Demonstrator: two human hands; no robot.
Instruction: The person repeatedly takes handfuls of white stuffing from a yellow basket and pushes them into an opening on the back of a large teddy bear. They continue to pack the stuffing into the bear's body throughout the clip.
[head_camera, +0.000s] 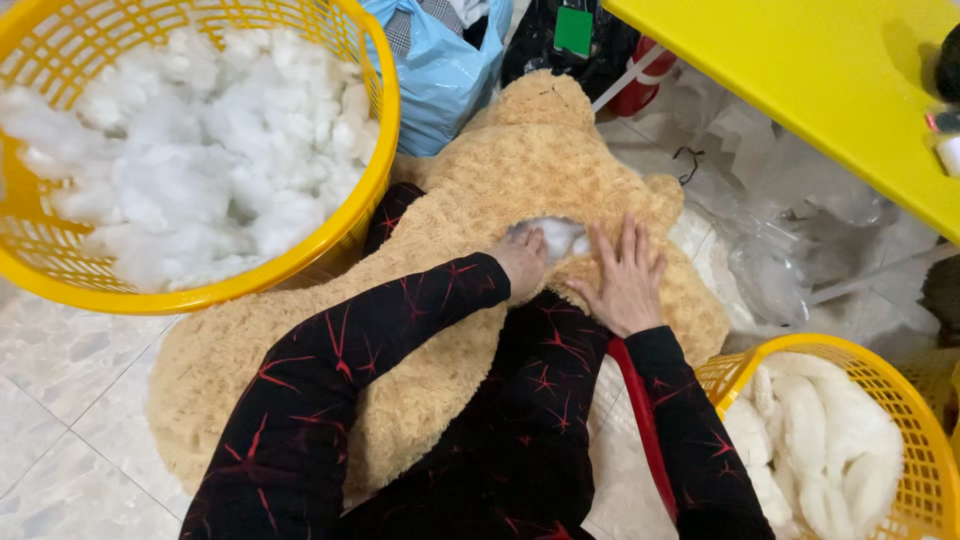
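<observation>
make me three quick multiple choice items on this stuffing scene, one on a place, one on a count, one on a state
1. Where is the left hand?
A. in the plush toy's opening
B. in a basket
C. on the floor

2. How many yellow baskets show?
A. one
B. two
C. four

3. How is the right hand?
A. a fist
B. gripping a bag
C. flat, fingers spread

Answers: 1 A, its fingers push white stuffing into the gap. 2 B, the large basket and the small basket. 3 C, it lies open on the tan fur.
</observation>
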